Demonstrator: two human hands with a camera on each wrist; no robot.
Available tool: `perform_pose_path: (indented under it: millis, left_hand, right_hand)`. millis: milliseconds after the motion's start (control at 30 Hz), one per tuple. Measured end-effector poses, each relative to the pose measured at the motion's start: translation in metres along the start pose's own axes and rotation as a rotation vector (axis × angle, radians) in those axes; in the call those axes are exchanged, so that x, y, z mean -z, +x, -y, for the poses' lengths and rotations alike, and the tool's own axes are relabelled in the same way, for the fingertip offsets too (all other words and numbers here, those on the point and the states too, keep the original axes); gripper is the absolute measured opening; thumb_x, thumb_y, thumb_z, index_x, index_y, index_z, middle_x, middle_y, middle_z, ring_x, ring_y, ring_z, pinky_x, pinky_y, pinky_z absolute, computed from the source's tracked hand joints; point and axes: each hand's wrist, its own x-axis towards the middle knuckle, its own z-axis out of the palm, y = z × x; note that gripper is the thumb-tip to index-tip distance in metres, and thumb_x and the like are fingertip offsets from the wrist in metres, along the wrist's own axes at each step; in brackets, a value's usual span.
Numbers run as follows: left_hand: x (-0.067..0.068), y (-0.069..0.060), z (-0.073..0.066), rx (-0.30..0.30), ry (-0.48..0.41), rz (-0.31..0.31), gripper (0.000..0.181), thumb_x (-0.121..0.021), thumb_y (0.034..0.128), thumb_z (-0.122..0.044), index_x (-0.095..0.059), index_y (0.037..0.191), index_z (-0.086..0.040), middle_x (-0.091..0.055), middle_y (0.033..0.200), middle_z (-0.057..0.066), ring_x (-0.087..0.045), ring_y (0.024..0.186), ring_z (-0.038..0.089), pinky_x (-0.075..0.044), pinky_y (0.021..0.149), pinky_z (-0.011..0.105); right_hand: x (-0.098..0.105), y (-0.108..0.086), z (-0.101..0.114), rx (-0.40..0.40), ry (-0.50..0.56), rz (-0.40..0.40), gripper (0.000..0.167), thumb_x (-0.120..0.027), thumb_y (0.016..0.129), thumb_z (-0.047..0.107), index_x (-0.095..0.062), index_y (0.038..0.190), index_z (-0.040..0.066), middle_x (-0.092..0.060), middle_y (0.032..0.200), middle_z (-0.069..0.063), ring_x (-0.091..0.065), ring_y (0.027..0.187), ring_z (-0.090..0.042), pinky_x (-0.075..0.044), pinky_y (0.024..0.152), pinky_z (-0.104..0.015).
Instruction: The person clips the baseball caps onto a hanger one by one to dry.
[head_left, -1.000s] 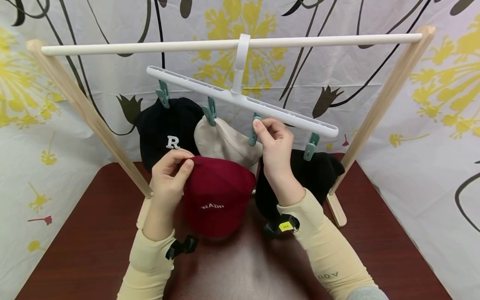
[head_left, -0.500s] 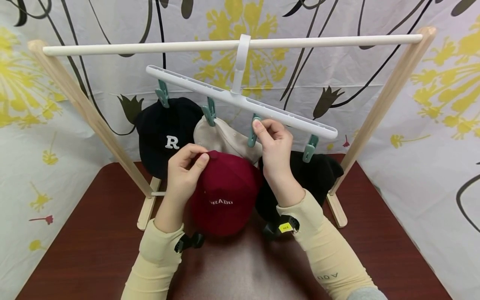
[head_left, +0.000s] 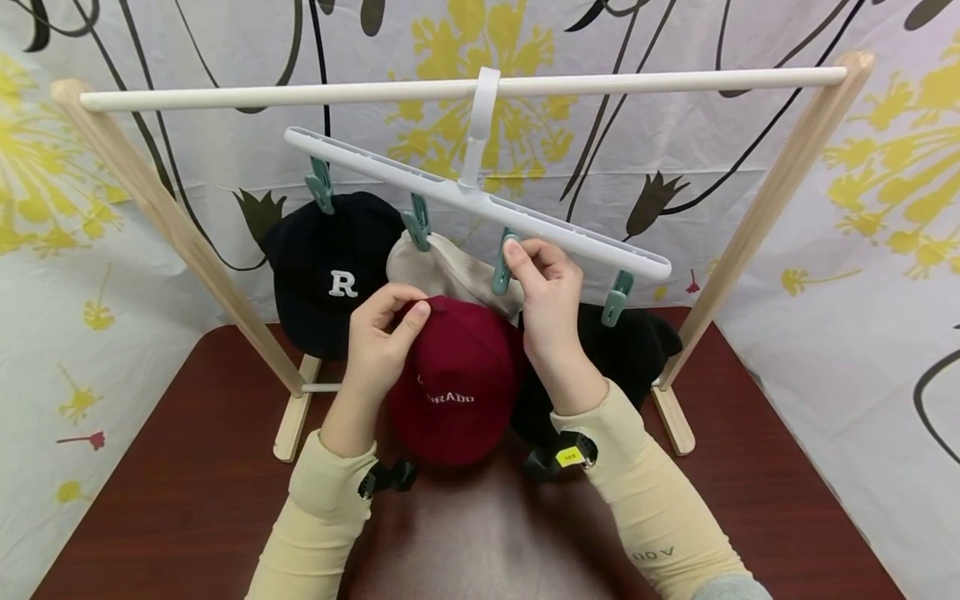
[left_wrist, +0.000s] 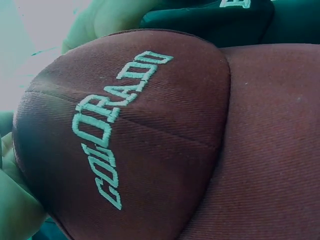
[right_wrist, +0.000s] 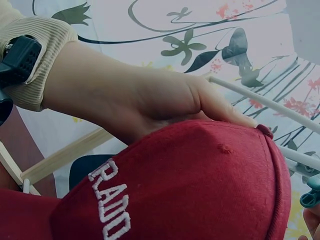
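Observation:
A dark red cap (head_left: 459, 375) hangs from my left hand (head_left: 375, 350), which pinches it at the top between thumb and fingers. White COLORADO lettering on the cap (left_wrist: 165, 115) shows in the left wrist view. My right hand (head_left: 551, 304) pinches a green clip (head_left: 502, 271), third from the left on the tilted white hanger (head_left: 420, 177). The red cap's top sits just below and left of that clip, apart from it. A black cap with a white R (head_left: 303, 292) and a beige cap (head_left: 442, 265) hang from the two left clips.
Another black cap (head_left: 637, 346) is under the rightmost green clip (head_left: 617, 300), partly behind my right arm. The hanger hooks over the white rod (head_left: 300, 97) of a wooden rack (head_left: 765, 208), standing on a brown table (head_left: 172, 483). A patterned cloth (head_left: 862, 333) stands behind.
My left hand has carried the red cap to the right and slightly up, nearer the clip. The right hand stays on the clip; the hanger has barely shifted.

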Motion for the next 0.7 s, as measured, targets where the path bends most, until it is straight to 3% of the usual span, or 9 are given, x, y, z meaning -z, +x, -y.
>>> perform_pose_path:
  millis: [700]
  left_hand:
    - [-0.011,0.010,0.004,-0.007,0.008,0.021,0.004,-0.059,0.0866,0.014,-0.061,0.089,0.011,-0.063,0.084,-0.004,-0.056,0.076,0.013,-0.045,0.068,0.026]
  right_hand:
    - [0.000,-0.001,0.001,-0.022,-0.019,-0.008,0.025,-0.065,0.089,0.001,-0.065,0.068,0.016,-0.056,0.060,0.003,-0.052,0.063,-0.010,-0.043,0.069,-0.025]
